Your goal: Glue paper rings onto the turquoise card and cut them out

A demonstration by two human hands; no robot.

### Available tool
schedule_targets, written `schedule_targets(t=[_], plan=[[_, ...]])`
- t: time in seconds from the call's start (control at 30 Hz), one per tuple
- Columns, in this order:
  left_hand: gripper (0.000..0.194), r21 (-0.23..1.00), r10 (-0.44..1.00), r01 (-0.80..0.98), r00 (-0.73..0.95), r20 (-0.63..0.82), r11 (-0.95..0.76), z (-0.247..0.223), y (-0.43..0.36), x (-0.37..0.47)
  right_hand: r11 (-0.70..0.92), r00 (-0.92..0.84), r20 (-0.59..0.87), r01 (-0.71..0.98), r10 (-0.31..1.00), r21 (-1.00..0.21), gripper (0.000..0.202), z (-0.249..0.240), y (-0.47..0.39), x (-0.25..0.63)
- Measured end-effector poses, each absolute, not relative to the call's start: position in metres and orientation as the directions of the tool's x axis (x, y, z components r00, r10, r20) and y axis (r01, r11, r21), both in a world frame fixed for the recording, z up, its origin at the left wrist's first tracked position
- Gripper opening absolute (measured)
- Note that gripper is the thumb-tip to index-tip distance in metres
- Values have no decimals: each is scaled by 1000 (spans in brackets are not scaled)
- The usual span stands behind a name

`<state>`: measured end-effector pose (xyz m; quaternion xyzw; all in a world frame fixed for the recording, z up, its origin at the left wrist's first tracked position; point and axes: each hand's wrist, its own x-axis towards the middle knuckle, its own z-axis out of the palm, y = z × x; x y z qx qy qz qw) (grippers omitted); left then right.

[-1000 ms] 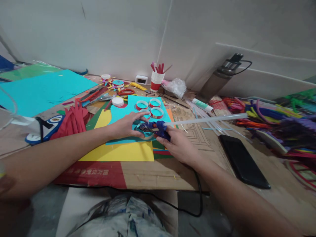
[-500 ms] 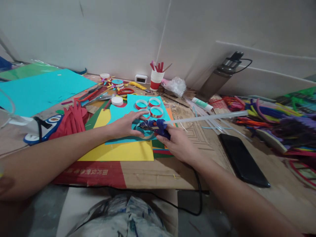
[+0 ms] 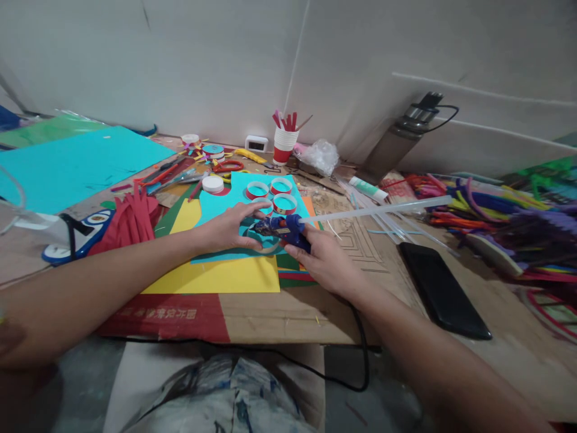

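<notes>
My right hand (image 3: 327,255) is wrapped round a blue hot glue gun (image 3: 295,231), from whose back a long translucent glue stick (image 3: 378,208) sticks out. The gun's dark nozzle points left over a pale paper ring (image 3: 270,247) on the turquoise sheet (image 3: 211,231). My left hand (image 3: 232,228) curves about that ring's left side, thumb in front and index finger stretched behind, steadying it; the other fingers are mostly hidden. Behind it stand several red-and-white paper rings (image 3: 285,204), one partly covered by my index finger. Yellow card (image 3: 216,276) lies beneath the turquoise sheet.
A black phone (image 3: 444,291), pipe cleaners (image 3: 473,201) and a tilted bottle (image 3: 399,138) are at the right. Red strips (image 3: 133,222), red-handled scissors (image 3: 229,166) and a paper cup (image 3: 284,147) stand left and behind. A black cord (image 3: 363,349) hangs over the cardboard's front edge.
The glue gun and its glue stick have tilted slightly, with the stick's far end a little higher than the gun. My left hand stays at the ring; the view shifts slightly.
</notes>
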<state>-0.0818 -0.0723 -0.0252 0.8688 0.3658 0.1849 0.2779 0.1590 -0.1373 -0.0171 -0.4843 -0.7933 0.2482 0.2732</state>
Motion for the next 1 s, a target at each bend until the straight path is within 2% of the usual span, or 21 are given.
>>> schedule_targets(t=[1.0], plan=[[88, 617, 728, 518, 672, 135, -593, -27, -71, -81, 349, -347, 147, 645, 926, -679, 30, -17, -139, 158]])
